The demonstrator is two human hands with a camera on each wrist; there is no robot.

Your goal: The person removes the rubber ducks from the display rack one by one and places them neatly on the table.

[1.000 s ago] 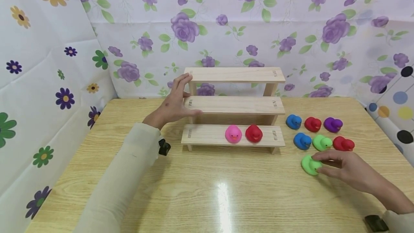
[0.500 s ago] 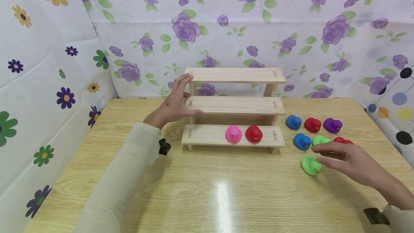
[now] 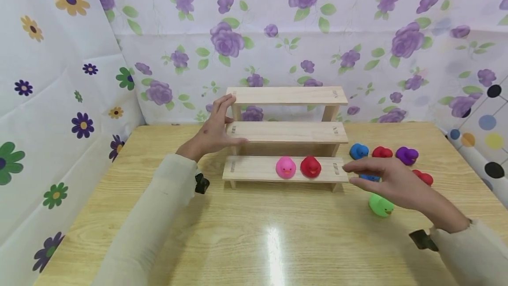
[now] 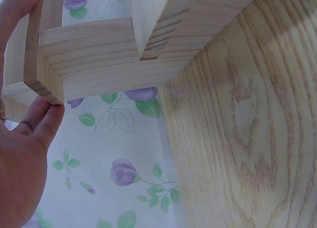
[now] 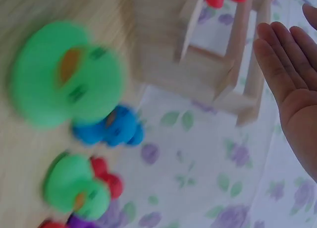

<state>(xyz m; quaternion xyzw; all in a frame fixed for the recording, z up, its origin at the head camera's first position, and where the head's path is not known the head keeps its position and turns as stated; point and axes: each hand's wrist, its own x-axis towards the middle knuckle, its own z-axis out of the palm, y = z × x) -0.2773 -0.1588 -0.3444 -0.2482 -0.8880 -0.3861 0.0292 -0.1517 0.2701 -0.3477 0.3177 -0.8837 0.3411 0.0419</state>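
Note:
A three-tier wooden shelf (image 3: 287, 131) stands near the back of the table. My left hand (image 3: 212, 127) grips its left end, thumb along the middle tier and fingers up by the top one; the left wrist view shows fingers (image 4: 42, 121) curled round the wood. On the lowest tier sit a pink rubber duck (image 3: 285, 169) and a red rubber duck (image 3: 311, 168). My right hand (image 3: 401, 184) hovers just right of that tier, empty, fingers extended and thumb apart. Below it on the table is a green duck (image 3: 380, 205), large in the right wrist view.
Right of the shelf stand more ducks: blue (image 3: 359, 151), red (image 3: 382, 152), purple (image 3: 406, 156) and another red (image 3: 423, 178). My right hand partly covers a second blue duck (image 3: 369, 178). Another green duck (image 5: 67, 183) shows in the right wrist view. Flowered cloth (image 3: 270, 52) hangs behind.
My right hand has let go of the front green duck, lifted, and moved left toward the shelf. That duck stays on the table. The left hand keeps its grip on the shelf.

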